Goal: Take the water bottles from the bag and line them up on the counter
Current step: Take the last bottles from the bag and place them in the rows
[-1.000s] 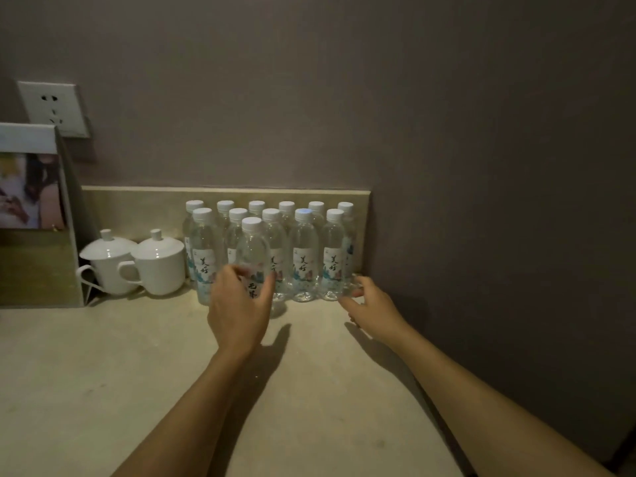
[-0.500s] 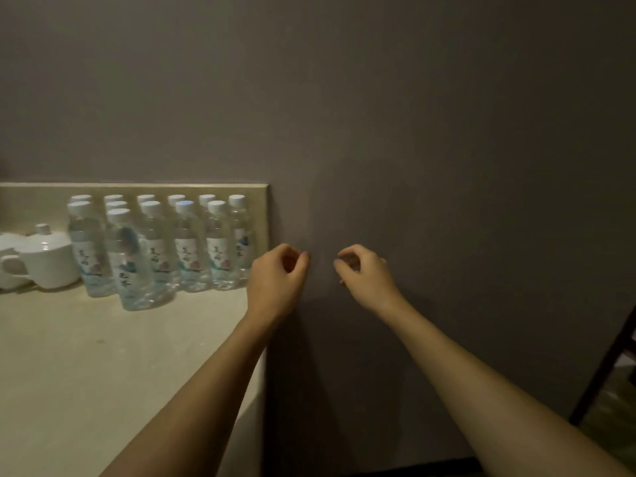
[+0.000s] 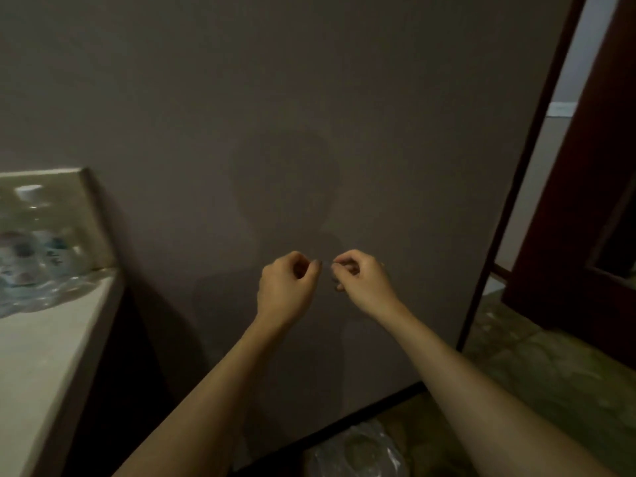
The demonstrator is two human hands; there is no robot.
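The water bottles (image 3: 31,249) stand blurred on the pale counter (image 3: 41,356) at the far left, white caps and blue labels just showing. A crumpled clear plastic bag (image 3: 354,449) lies on the floor at the bottom centre, below my arms. My left hand (image 3: 287,287) and my right hand (image 3: 361,280) hover close together in front of the grey wall, to the right of the counter. Both have loosely curled fingers and hold nothing.
The counter's right edge drops off into a dark gap (image 3: 130,373) beside the wall. A dark door frame (image 3: 516,201) runs down on the right, with dark red-brown furniture (image 3: 585,201) and mottled floor (image 3: 550,366) beyond.
My view has swung right and down, away from the bottle rows. Both hands left the bottles and counter and now hang together before the wall. The bag has come into view.
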